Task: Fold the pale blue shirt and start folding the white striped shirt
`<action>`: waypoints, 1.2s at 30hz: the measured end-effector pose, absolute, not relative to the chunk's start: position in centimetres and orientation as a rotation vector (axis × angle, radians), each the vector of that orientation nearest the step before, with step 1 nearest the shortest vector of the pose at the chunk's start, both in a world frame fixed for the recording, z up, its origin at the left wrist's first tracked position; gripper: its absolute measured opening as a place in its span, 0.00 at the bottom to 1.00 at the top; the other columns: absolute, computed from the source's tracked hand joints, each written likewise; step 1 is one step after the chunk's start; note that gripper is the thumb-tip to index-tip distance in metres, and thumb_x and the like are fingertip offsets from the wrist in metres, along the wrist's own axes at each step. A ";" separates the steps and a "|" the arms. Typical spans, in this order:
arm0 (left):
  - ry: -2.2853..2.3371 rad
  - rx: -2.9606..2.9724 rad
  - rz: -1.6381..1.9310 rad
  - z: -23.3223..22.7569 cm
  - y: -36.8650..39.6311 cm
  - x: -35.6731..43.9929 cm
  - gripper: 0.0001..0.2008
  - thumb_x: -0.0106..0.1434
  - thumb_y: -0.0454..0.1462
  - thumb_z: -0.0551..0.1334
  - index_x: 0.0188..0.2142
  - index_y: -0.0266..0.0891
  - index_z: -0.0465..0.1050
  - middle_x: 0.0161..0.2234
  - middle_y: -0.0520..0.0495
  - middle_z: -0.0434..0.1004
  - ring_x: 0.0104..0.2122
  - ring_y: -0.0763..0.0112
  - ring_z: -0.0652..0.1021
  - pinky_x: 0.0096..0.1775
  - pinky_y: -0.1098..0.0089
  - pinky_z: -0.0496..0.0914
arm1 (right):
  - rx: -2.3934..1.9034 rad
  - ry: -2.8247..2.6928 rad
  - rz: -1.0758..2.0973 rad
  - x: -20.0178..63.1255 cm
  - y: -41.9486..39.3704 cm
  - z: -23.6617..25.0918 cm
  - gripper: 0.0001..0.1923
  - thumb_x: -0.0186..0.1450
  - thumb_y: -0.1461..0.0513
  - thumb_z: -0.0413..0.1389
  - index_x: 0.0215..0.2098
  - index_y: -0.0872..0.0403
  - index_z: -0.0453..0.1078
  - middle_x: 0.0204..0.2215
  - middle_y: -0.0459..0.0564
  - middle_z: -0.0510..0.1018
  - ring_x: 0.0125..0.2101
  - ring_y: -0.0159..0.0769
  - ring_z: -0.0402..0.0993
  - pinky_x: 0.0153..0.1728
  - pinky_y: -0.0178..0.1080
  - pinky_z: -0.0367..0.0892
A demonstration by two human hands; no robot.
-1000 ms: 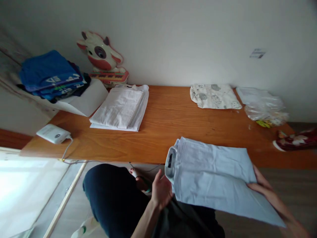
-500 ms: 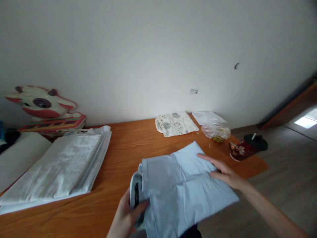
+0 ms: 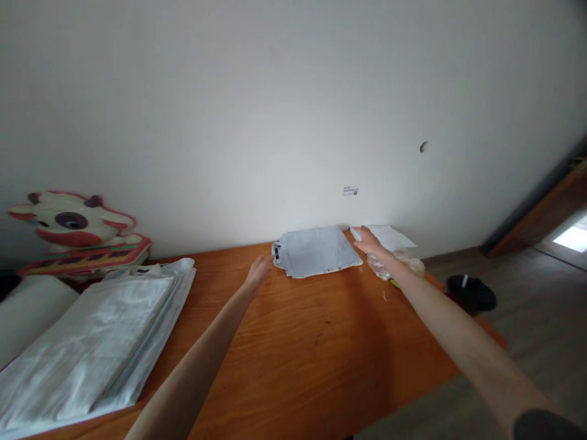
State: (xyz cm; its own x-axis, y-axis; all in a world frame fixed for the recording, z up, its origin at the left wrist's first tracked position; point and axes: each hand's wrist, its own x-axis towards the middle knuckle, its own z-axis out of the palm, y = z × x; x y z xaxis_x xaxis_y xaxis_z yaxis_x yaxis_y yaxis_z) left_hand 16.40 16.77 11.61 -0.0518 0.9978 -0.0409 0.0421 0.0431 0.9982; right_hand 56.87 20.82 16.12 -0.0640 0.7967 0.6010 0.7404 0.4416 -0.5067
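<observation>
A folded light blue shirt (image 3: 316,250) lies at the far edge of the wooden table (image 3: 316,342), against the wall, on top of the patterned cloth that lay there. My left hand (image 3: 259,272) is stretched out beside the shirt's collar end, fingers loosely curled, just off the fabric. My right hand (image 3: 367,239) rests at the shirt's right edge, fingers apart, touching or nearly touching the cloth. Neither hand grips anything.
A stack of folded white cloths (image 3: 87,342) fills the table's left side. Behind it a cow-shaped toy (image 3: 73,229) leans on the wall. A crumpled plastic bag (image 3: 403,263) and white paper (image 3: 389,235) lie at the right, and a dark cup (image 3: 472,293) stands near the corner.
Both hands carried the folded blue shirt from the near edge to the far side and set it on the patterned cloth, then let go. The view tilted up.
</observation>
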 end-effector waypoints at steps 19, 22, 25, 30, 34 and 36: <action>1.913 1.908 0.991 5.8 -12.2 -18.8 0.26 0.68 0.49 0.64 0.62 0.45 0.77 0.66 0.43 0.77 0.68 0.48 0.73 0.72 0.48 0.61 | -1.260 -2.247 0.265 41.5 -3.2 0.3 0.22 0.73 0.53 0.56 0.63 0.44 0.75 0.67 0.53 0.75 0.69 0.56 0.69 0.72 0.66 0.61; 1.902 1.938 0.987 6.5 -10.4 -19.9 0.23 0.67 0.49 0.65 0.56 0.41 0.82 0.59 0.39 0.83 0.60 0.48 0.79 0.67 0.50 0.68 | -1.276 -2.301 0.211 41.2 -3.6 1.0 0.21 0.75 0.53 0.54 0.63 0.48 0.74 0.67 0.56 0.74 0.69 0.55 0.67 0.72 0.63 0.60; 1.972 1.897 1.048 8.3 -7.8 -19.6 0.20 0.69 0.49 0.64 0.49 0.38 0.85 0.49 0.38 0.88 0.49 0.53 0.84 0.58 0.55 0.75 | -1.286 -2.338 0.158 41.0 -3.7 1.1 0.21 0.75 0.54 0.53 0.63 0.49 0.73 0.67 0.57 0.74 0.69 0.55 0.67 0.72 0.63 0.60; 1.774 2.175 1.226 12.5 -6.5 -9.1 0.16 0.75 0.46 0.61 0.50 0.44 0.86 0.46 0.45 0.89 0.44 0.61 0.85 0.49 0.63 0.77 | -1.285 -2.329 0.140 40.9 -3.6 1.2 0.21 0.75 0.53 0.53 0.62 0.47 0.75 0.65 0.56 0.76 0.67 0.55 0.70 0.70 0.63 0.63; 1.256 2.365 0.927 13.5 -10.7 1.8 0.21 0.76 0.53 0.60 0.56 0.46 0.83 0.52 0.45 0.88 0.49 0.59 0.86 0.51 0.62 0.77 | -1.336 -2.176 0.339 40.1 -4.9 1.6 0.19 0.77 0.48 0.51 0.53 0.45 0.80 0.56 0.54 0.83 0.59 0.53 0.78 0.65 0.60 0.69; 1.204 2.360 0.805 12.6 -12.4 4.0 0.23 0.75 0.57 0.60 0.55 0.46 0.83 0.51 0.45 0.88 0.49 0.57 0.86 0.51 0.61 0.77 | -1.373 -2.048 0.566 39.2 -6.0 1.8 0.24 0.79 0.46 0.45 0.50 0.45 0.80 0.50 0.53 0.85 0.53 0.51 0.81 0.59 0.56 0.74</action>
